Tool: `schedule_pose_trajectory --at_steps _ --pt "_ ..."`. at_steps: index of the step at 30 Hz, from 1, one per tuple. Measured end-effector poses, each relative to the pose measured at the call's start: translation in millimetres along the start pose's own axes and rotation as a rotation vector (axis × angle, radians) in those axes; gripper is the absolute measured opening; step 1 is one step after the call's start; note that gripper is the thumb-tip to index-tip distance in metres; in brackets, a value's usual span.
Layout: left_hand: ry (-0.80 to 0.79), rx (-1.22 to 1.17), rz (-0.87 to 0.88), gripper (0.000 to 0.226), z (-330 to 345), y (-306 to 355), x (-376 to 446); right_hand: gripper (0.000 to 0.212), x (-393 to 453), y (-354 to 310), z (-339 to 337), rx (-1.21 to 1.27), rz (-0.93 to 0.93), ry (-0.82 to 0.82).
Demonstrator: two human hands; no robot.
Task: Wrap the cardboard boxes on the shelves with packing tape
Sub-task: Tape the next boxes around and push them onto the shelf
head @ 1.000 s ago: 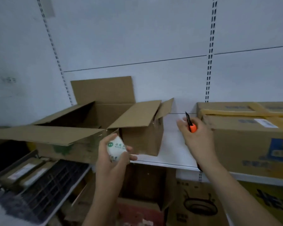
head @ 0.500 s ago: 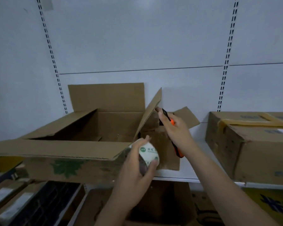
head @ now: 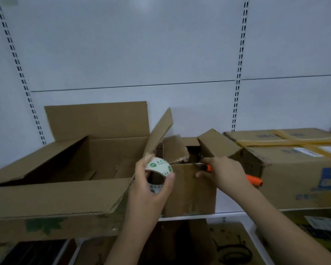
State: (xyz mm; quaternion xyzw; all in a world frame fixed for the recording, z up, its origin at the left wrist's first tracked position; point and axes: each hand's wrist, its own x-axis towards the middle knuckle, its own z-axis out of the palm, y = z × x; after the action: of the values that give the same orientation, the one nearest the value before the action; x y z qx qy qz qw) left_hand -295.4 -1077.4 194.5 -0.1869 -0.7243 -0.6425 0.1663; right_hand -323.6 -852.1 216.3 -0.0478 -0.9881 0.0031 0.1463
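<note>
big open box [head: 52, 199] left on shelf, flaps splayed, one leaning over the next | left hand [head: 151, 190] grips tape roll [head: 159, 169] at small box [head: 189, 188], mid-shelf, flaps up | right hand [head: 224, 173] holds orange cutter [head: 253, 180], fingers on front rim | advice: fold flaps flat first, blade clear | taped box [head: 294, 169] right

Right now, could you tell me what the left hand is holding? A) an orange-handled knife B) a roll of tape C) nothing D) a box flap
B: the left hand grips a roll of tape; the orange-handled knife is in the right hand.
</note>
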Motion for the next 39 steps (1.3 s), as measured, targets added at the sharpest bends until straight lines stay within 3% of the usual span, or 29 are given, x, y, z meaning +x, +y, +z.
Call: schedule_pose_trajectory --at_steps 4,6,8,10,13,17,18,20,21,22,24,26,29,31,33,36,39 --pt "0.063 0.034 0.025 0.046 8 5 2 0.061 -58 27 -20 0.032 -0.003 0.007" --pt "0.057 0.074 0.024 0.043 16 5 5 0.070 -82 36 -20 0.226 0.119 0.222" --pt "0.030 0.124 0.024 0.044 29 7 6 0.071 -96 44 -16 0.436 0.355 0.562" --pt "0.003 0.182 0.043 0.047 45 9 5 0.080 -96 53 -8 0.612 0.573 0.719" --pt "0.018 0.280 0.052 0.054 67 9 1 0.095 -85 62 -3 0.822 0.657 0.662" --pt "0.111 0.423 0.068 0.055 83 10 -4 0.097 -79 81 -3 0.757 0.795 0.552" --pt "0.114 0.450 0.090 0.054 88 11 -7 0.088 -80 87 -2 0.778 0.834 0.486" --pt "0.086 0.489 0.148 0.054 97 12 -15 0.040 -82 99 -1 0.994 0.833 0.429" --pt "0.063 0.500 0.180 0.057 103 11 -19 0.028 -84 103 2 1.131 0.812 0.448" --pt "0.036 0.510 0.217 0.060 108 10 -22 0.031 -87 104 1 1.191 0.776 0.503" --pt "-0.012 0.518 0.291 0.063 120 9 -24 0.026 -91 102 -5 1.036 0.672 0.659" --pt "-0.078 0.528 0.323 0.062 131 12 -22 0.007 -92 99 -14 0.739 0.517 0.684" --pt "-0.113 0.579 0.357 0.059 139 15 -12 0.024 -90 104 -16 0.472 0.260 0.394" --pt "-0.136 0.641 0.401 0.058 137 16 -5 0.032 -89 108 -13 0.364 0.126 0.288" --pt "-0.165 0.667 0.423 0.053 133 22 -2 0.042 -90 112 -16 0.317 0.093 0.222" --pt "-0.136 0.599 0.427 0.043 124 44 -2 0.083 -84 112 -25 0.240 0.069 0.038" --pt "-0.092 0.540 0.458 0.045 125 62 9 0.088 -68 110 -22 0.302 0.083 0.000"
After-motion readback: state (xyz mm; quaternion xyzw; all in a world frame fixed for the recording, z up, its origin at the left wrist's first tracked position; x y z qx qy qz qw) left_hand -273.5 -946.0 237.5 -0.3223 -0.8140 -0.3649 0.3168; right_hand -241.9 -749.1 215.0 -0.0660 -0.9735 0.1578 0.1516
